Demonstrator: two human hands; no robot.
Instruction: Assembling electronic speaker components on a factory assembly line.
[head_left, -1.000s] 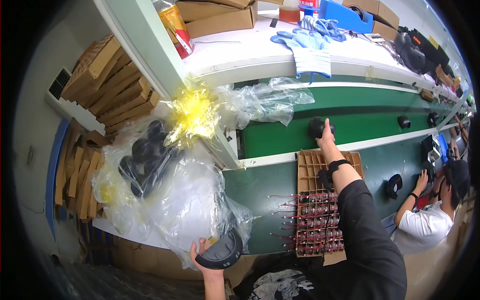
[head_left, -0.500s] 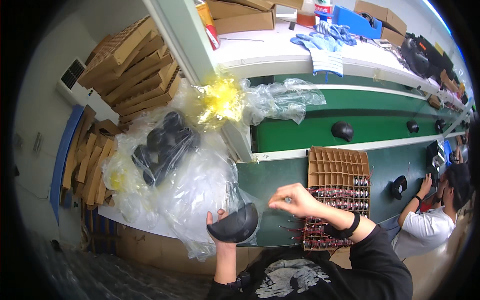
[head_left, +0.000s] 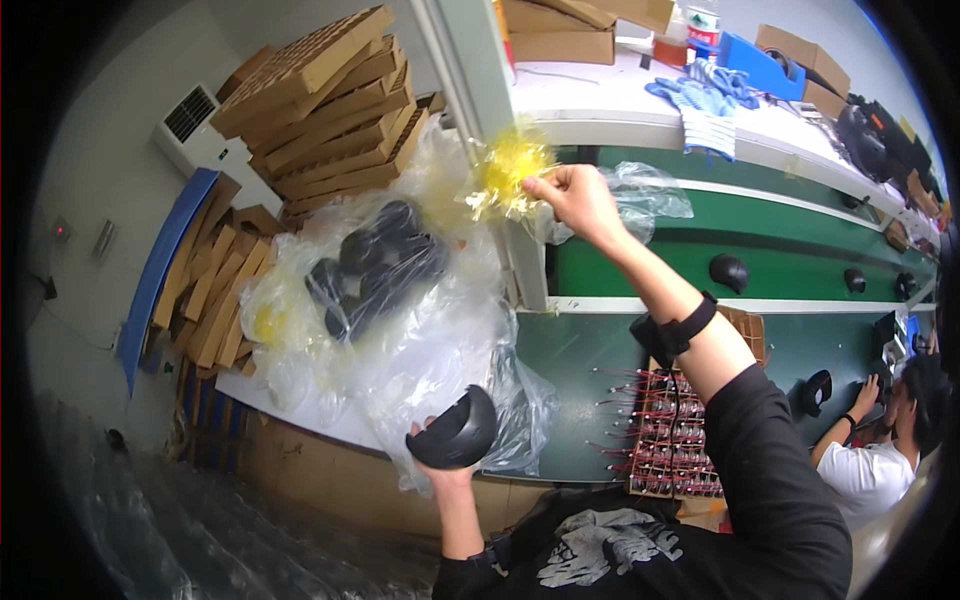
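Fingers of your right hand (head_left: 585, 203) pinch the yellow film (head_left: 512, 165) beside the post (head_left: 482, 80). Your left hand (head_left: 443, 478) cradles the black shell (head_left: 458, 434) from beneath, at the near edge. Open bench (head_left: 568, 365) lies between plastic (head_left: 375, 375) and tray (head_left: 747, 328). Your right arm stretches far and left; your left forearm stands nearly upright.

Bright, fairly even light; glare flecks the clear plastic (head_left: 385, 350) and yellow tinsel (head_left: 510, 165); straight lines bend toward blackened corners.

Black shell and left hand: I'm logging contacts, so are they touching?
Touching: the head view shows the left hand cupped beneath the black shell, holding it up.
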